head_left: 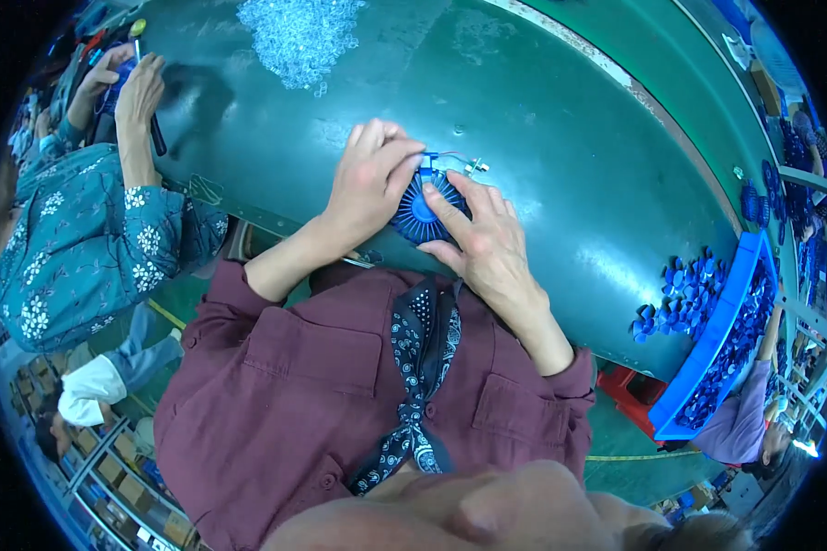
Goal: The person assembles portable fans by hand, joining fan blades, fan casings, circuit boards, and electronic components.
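Near the table's front edge lies a round blue fan grille (419, 211) with radial ribs and a solid centre disc. My right hand (489, 230) is closed round its right side, the thumb resting by the hub and the fingers curled over the rim. At the grille's top edge, my left hand (369, 179) pinches near a small blue tab with a white part; what lies between those fingertips is too small to make out. Thin wires run right from there to a little circuit board (477, 167) beside my right fingertips.
A heap of small clear plastic pieces (301, 37) lies on the green table (579, 174). To the right, loose blue parts (687, 296) are scattered beside a blue bin (724, 317) full of similar ones. A red stool (629, 395) stands below. At left, a co-worker's hands (140, 90) hold a tool.
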Available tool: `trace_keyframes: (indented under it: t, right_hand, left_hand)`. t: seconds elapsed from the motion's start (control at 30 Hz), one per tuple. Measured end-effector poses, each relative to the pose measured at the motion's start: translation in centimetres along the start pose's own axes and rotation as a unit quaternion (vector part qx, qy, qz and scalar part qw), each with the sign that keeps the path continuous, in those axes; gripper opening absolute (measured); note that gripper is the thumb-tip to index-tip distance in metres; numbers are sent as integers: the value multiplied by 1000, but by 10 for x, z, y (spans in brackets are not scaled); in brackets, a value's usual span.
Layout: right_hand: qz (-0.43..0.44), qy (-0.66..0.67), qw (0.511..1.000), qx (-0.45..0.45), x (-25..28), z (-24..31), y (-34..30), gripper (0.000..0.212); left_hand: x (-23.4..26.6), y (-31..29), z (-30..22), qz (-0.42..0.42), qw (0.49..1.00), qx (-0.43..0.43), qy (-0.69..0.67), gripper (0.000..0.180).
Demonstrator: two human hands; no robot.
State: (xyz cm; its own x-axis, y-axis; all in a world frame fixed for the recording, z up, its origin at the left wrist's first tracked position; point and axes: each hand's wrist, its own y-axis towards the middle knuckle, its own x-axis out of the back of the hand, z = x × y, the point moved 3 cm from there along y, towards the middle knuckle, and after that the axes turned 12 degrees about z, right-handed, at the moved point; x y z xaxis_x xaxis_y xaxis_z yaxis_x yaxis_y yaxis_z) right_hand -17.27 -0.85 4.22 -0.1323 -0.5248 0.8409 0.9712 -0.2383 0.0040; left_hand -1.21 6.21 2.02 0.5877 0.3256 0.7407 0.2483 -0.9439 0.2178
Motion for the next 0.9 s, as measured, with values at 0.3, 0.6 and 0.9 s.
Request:
trace_keyframes:
  t: [0.3,0.6,0.9]
  right_hand:
    - [3,5,1000,1,-2,-5,2,65]
    - [-92,128,987,15,12,-26,-5,56]
    - [-260,-306,848,-347,72,-155,-162,40]
  left_hand:
    - [-4,-50,-19,74,952,-261,140,38]
    - [-9,-37,-7,26,946,-267,184,30]
    - [-6,-49,-13,32,951,-243,189,31]
